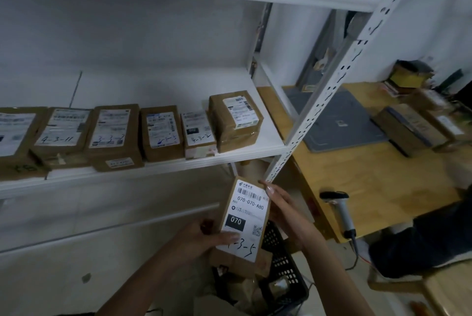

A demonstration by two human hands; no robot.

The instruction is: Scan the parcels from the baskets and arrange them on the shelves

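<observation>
I hold a brown cardboard parcel [245, 218] with a white label reading "070-070-A80" and a handwritten code, just below the white shelf [158, 166]. My left hand [204, 235] grips its lower left edge, thumb across the label. My right hand [283, 208] lies along its right side with fingers fairly straight. Under the parcel stands a black plastic basket [283, 272] holding more brown parcels [237, 264]. Several labelled parcels [161, 132] stand in a row on the shelf, the rightmost one [235, 119] near the post.
A white perforated shelf post [329, 88] rises right of the row. A handheld barcode scanner [339, 208] lies on the wooden table's [370, 177] near edge. More boxes [411, 129] and a grey mat [339, 121] sit on it. A dark-sleeved person [429, 244] is at the right.
</observation>
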